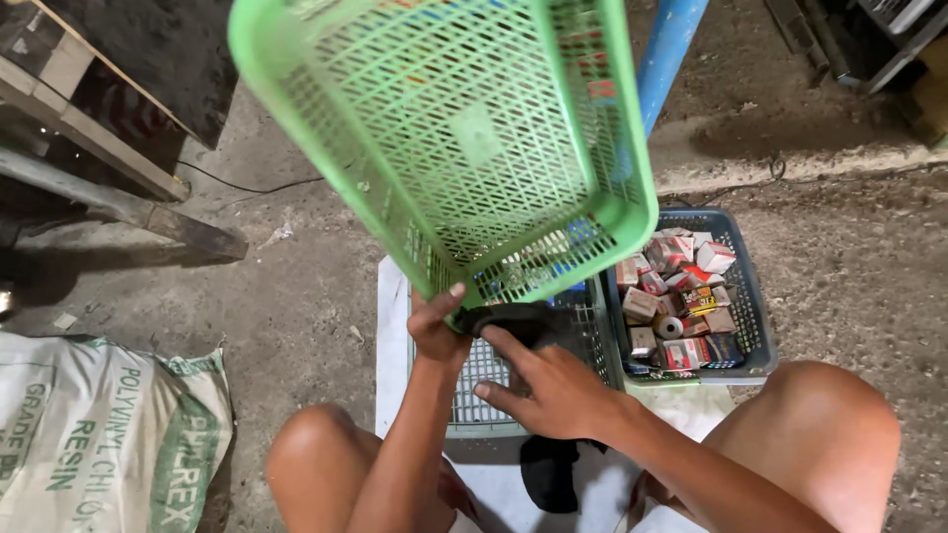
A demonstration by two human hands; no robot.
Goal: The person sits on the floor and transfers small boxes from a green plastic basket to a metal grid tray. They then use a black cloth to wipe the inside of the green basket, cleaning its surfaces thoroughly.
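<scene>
Left fingers: I see my left hand point(435, 326) closed on the near rim of the green basket point(464, 138), thumb on top and the other fingers curled under the edge.
Right fingers: my right hand point(553, 390) has the index finger stretched forward onto a black cloth point(513, 318), the rest loosely bent; I cannot tell whether it actually pinches the cloth or only presses on it.
Black cloth: it sits bunched right under the green basket's lower rim, between my two hands, touching both the rim and my right fingertip.
Green basket: a perforated plastic tray, lifted off the ground and tilted steeply, its open lattice bottom facing me; it fills the upper middle of my view and hides part of what lies behind.
Grey basket: a grey mesh basket point(479, 395) rests on the ground just below my hands, partly covered by the green one.
Blue basket: a blue-grey basket point(750, 296) stands just beside the grey one, to my right, filled with small cardboard boxes point(676, 296) in red, white and yellow.
White sheet: a white sheet point(390, 336) lies under the baskets.
Dark rag: another dark rag point(548, 474) lies on the sheet between my knees.
Sack: a printed woven sack point(109, 434) lies well apart on my left.
Pole: a blue pole point(670, 49) rises behind the green basket.
Ground: bare concrete floor point(296, 296) all round.
</scene>
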